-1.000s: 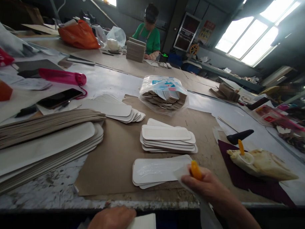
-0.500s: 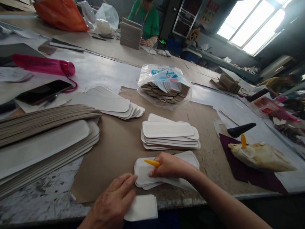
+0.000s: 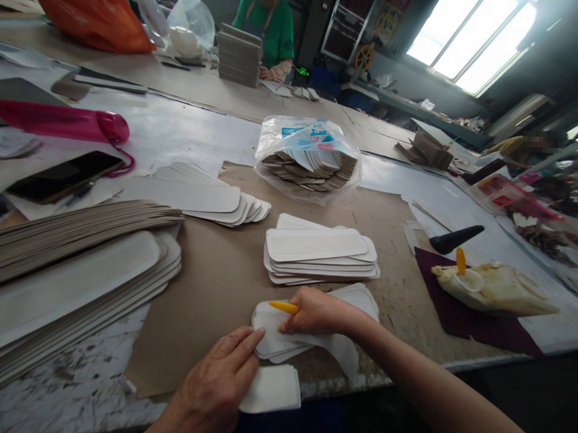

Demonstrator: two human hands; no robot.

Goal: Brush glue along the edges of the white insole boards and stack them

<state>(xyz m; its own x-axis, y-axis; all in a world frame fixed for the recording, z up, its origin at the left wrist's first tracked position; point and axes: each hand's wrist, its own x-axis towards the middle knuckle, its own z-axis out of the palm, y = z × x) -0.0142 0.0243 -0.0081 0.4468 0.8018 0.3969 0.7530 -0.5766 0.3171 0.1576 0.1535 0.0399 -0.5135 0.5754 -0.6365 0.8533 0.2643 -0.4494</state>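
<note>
My right hand [image 3: 307,310] is closed on a slim yellow plastic tool [image 3: 284,307], its pointed end sticking out to the left. Its fingertips press a thin white strip [image 3: 345,354] onto a stack of rounded white card pieces [image 3: 266,317]. The strip's loose end curls towards the table edge below my right wrist. My left hand [image 3: 219,381] has its fingers together, their tips on the left end of that stack. From beneath this hand juts a small pile of white strips [image 3: 276,390], gripped on a side I cannot see.
Behind is another stack of white pieces [image 3: 316,246]; long card pieces [image 3: 68,284] lie left. A plastic bag of pieces [image 3: 310,163] stands further back. At right are a stained glue container [image 3: 504,290] and a black-handled tool [image 3: 456,239]. A person in green [image 3: 276,30] works across the table.
The white strip's right end has dropped from along my right forearm and now curls down nearer the table edge. Both hands stay at the stack; the view has shifted slightly.
</note>
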